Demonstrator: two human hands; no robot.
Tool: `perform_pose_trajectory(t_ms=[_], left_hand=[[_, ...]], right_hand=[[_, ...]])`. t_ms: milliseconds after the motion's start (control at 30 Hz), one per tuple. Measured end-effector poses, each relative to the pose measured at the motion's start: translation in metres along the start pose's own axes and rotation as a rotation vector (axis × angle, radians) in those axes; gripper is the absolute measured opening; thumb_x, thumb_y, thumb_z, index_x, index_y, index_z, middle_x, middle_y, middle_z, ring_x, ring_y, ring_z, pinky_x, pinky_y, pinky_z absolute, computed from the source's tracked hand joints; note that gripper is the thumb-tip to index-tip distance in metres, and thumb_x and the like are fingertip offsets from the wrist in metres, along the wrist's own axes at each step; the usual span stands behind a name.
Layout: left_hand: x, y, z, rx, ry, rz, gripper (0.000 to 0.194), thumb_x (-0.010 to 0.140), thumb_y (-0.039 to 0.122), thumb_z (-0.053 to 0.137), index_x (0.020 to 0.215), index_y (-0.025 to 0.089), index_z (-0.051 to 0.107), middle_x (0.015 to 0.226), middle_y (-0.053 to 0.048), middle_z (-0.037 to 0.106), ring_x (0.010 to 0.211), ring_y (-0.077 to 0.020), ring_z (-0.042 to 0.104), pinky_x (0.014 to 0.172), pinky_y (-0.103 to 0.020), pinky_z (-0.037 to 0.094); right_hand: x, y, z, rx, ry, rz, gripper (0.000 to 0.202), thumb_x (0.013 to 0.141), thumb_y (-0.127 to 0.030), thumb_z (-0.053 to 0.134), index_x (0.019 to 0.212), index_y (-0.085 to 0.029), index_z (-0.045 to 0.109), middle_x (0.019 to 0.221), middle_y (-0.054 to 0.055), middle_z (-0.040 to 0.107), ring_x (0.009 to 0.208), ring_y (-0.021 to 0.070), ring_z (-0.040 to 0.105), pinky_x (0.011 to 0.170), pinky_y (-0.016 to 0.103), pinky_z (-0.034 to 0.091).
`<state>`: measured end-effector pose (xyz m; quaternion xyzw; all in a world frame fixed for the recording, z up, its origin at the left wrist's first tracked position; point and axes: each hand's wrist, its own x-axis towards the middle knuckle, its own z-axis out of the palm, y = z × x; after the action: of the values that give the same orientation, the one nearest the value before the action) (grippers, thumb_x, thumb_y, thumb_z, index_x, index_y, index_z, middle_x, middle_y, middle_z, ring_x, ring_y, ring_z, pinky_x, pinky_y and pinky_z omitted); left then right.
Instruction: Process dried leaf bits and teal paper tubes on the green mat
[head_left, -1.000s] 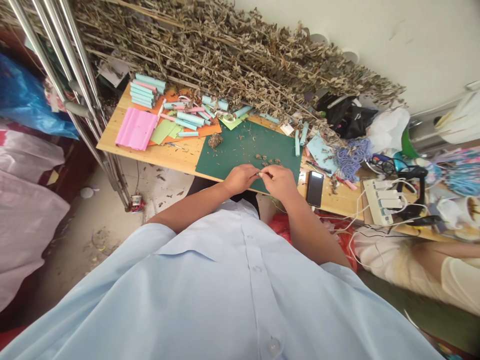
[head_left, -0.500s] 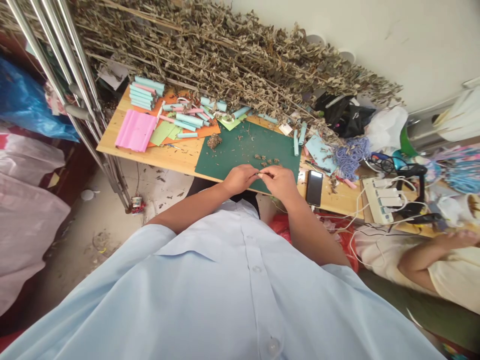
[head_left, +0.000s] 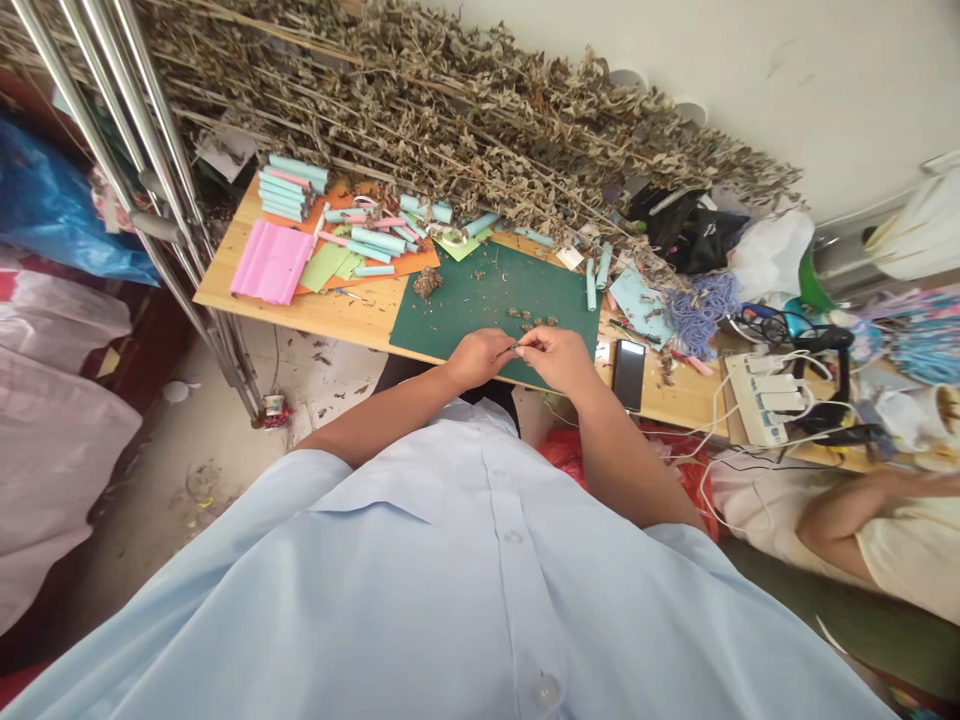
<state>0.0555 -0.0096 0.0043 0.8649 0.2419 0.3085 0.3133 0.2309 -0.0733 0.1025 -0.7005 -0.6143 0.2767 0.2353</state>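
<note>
My left hand (head_left: 481, 358) and my right hand (head_left: 555, 357) meet over the front edge of a green cutting mat (head_left: 480, 300). The fingers of both are pinched together, tip to tip. A small dark bit shows between the fingertips, too small to name. Just beyond my right hand, several little clumps of dried leaf (head_left: 534, 316) lie on the mat. A larger ball of dried leaf (head_left: 427, 283) sits at the mat's left side, with crumbs scattered around it.
Dried leafy stalks (head_left: 450, 110) are heaped along the back. Rolled paper tubes (head_left: 379, 240) and a pink paper stack (head_left: 272, 262) lie left. On the right are a phone (head_left: 628, 376), a power strip (head_left: 756, 400) and purple cord (head_left: 703, 315). A person's arm (head_left: 847, 510) rests at far right.
My right hand has shifted very slightly, its fingers still pinched against those of my left hand. At far right the other person's forearm has moved a little.
</note>
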Motion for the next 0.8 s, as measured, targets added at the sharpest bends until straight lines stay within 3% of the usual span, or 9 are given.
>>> perform_pose_trajectory(t_ms=[200,467,667,800], left_hand=[[-0.001,0.0,0.0,-0.004,0.006,0.003,0.041,0.11,0.043,0.044,0.109,0.018,0.076,0.096,-0.011,0.074,0.094,-0.0225,0.068,0.087,-0.034,0.052],[-0.001,0.0,0.0,0.008,0.011,0.013,0.042,0.11,0.043,0.044,0.104,0.017,0.076,0.093,-0.011,0.073,0.092,-0.0224,0.067,0.084,-0.034,0.051],[-0.001,0.003,-0.003,-0.02,-0.001,0.002,0.037,0.11,0.04,0.046,0.107,0.017,0.076,0.097,-0.011,0.074,0.095,-0.0226,0.068,0.087,-0.034,0.052],[0.0,0.003,-0.003,-0.038,0.011,0.005,0.036,0.109,0.041,0.049,0.107,0.017,0.076,0.098,-0.012,0.074,0.095,-0.0223,0.068,0.087,-0.034,0.052]], right_hand=[[-0.001,-0.003,0.001,-0.117,0.064,-0.133,0.009,0.084,-0.027,0.071,0.076,-0.026,0.077,0.077,0.001,0.074,0.074,0.0199,0.063,0.07,0.033,0.049],[0.0,-0.006,0.005,-0.119,0.085,-0.096,0.01,0.084,-0.029,0.072,0.075,-0.026,0.077,0.071,0.0,0.07,0.068,0.0188,0.06,0.067,0.033,0.047],[-0.007,0.006,0.004,-0.093,0.063,-0.25,0.016,0.094,-0.03,0.065,0.086,-0.028,0.079,0.096,0.004,0.079,0.092,0.0242,0.072,0.09,0.039,0.056],[-0.007,0.011,0.002,-0.168,0.046,-0.332,0.021,0.097,-0.026,0.057,0.095,-0.026,0.078,0.102,0.006,0.08,0.099,0.0245,0.072,0.095,0.039,0.055]])
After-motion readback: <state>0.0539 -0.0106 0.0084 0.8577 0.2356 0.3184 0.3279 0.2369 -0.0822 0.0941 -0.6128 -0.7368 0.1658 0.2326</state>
